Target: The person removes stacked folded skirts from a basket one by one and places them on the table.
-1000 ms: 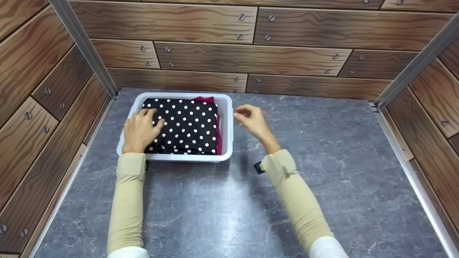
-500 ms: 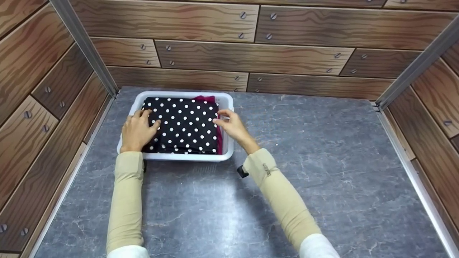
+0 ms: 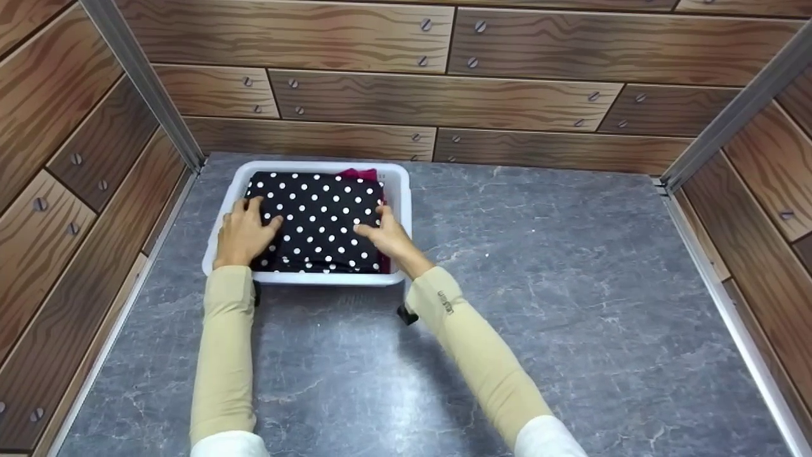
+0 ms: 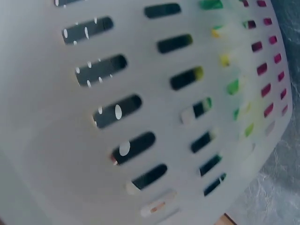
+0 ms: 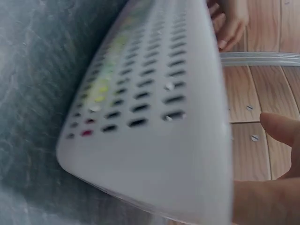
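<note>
A white plastic basket (image 3: 330, 278) with slotted walls holds a black cloth with white polka dots (image 3: 317, 219), folded flat on top. Dark red cloth (image 3: 361, 173) peeks out at its back and right edges. My left hand (image 3: 244, 236) rests on the left side of the dotted cloth, thumb apart from the fingers. On the right side, my right hand (image 3: 390, 238) lies over the cloth's edge, its thumb on the dots; its other fingertips are partly hidden. The right wrist view shows my right hand (image 5: 276, 187) beyond the basket wall (image 5: 187, 159).
In the left wrist view, green, yellow and magenta cloth shows through the slots of the basket wall (image 4: 56, 131). The basket stands on a grey marbled surface (image 3: 571, 285), near its back left corner. Wood-patterned walls (image 3: 444, 101) enclose the back and both sides.
My right hand has moved left from outside the basket, over its rim and onto the right edge of the dotted cloth. The left hand stays almost in place.
</note>
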`<state>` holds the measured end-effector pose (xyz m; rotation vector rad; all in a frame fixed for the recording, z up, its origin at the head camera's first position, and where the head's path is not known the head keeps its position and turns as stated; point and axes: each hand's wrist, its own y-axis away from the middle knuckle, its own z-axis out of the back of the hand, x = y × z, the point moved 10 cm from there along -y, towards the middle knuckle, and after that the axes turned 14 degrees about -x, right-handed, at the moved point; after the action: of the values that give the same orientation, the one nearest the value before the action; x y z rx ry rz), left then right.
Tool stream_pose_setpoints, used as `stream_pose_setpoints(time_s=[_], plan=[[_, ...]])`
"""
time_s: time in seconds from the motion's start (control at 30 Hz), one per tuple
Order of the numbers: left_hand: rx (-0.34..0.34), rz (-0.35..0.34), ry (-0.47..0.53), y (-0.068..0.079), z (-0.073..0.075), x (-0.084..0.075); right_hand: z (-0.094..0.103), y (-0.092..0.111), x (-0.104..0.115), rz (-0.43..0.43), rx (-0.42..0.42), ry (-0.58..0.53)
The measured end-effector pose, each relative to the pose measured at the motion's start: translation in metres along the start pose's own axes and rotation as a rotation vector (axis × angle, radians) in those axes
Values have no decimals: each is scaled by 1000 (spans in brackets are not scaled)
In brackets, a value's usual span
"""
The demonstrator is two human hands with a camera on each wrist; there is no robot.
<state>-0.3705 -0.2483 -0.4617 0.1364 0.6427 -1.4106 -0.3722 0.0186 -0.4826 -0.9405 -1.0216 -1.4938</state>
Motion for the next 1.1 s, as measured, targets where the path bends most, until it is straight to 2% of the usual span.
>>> stream_pose_setpoints(time_s=[0.23,0.47,0.73,0.87,1.0,1.1], plan=[[67,92,55,-4,-8,11,-6,-3,-6,-18,-32,-2],[130,186,89,-4,-16,20,-11,-11,-9,-78,-54,-152],[124,358,165,2,-15,37,-23,-11,-18,-149,9,-326],[187,378,159,6,-14,43,-23,-11,-22,-167,8,-325],[225,406,254,6,-12,44,-24,-10,-27,-214,14,-348],[268,469,436,8,-17,40,-28,-9,-28,-249,42,-395]])
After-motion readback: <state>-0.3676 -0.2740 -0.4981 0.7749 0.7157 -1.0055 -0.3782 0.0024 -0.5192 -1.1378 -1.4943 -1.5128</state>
